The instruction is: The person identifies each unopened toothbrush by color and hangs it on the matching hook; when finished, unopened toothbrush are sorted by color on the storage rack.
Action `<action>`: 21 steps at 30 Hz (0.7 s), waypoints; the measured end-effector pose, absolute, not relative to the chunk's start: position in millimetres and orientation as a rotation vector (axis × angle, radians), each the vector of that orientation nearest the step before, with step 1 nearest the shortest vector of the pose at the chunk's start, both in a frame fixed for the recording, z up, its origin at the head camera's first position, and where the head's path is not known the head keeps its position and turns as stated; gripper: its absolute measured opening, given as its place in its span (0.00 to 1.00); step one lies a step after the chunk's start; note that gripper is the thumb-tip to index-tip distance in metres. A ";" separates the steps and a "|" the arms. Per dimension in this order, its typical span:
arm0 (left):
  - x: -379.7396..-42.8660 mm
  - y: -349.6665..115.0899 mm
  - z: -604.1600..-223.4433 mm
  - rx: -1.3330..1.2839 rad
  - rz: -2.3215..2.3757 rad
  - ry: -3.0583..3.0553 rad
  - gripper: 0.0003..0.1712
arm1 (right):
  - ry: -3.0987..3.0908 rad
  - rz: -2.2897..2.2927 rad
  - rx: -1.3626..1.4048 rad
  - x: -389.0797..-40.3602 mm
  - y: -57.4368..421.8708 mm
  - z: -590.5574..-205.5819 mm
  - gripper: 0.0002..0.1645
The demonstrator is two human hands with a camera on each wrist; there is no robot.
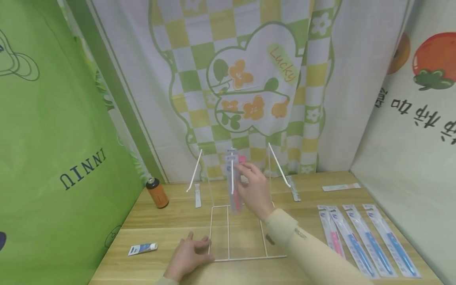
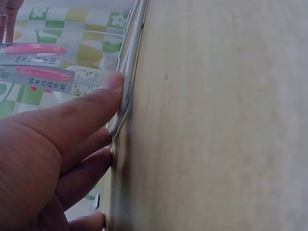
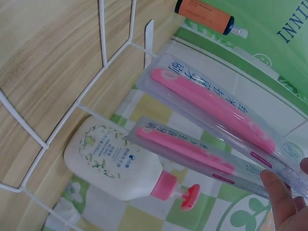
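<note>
The right hand [image 1: 253, 192] pinches a pink toothbrush pack [image 1: 236, 204] up at the white rack [image 1: 249, 259]'s middle hook [image 1: 232, 174], maybe to line them up. The left hand [image 1: 189, 255], fingers apart, touches the rack's near left corner, likely to keep it still.

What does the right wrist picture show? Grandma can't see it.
A right hand is at one end of two packaged pink toothbrushes. Behind them is a white pump bottle; a white wire rack is at left and an orange bottle at the top.
</note>
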State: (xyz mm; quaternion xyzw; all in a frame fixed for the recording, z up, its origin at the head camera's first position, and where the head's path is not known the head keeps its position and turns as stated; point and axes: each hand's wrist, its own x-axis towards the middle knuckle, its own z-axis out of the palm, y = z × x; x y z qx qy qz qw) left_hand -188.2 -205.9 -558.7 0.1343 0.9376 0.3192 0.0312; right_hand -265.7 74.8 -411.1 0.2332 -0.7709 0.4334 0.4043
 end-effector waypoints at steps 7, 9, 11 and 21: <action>-187.3 -206.6 -560.2 0.409 0.978 2.885 0.36 | -1.955 1.226 0.582 -270.9 72.7 -415.1 0.28; -186.9 -206.5 -560.4 0.406 0.976 2.882 0.36 | -1.960 1.236 0.576 -271.7 72.4 -416.3 0.28; -186.2 -206.2 -559.7 0.399 0.977 2.880 0.36 | -1.955 1.237 0.575 -272.5 72.1 -417.1 0.28; -187.2 -204.2 -555.4 0.395 0.983 2.890 0.35 | -1.903 1.206 0.597 -277.1 73.0 -418.1 0.28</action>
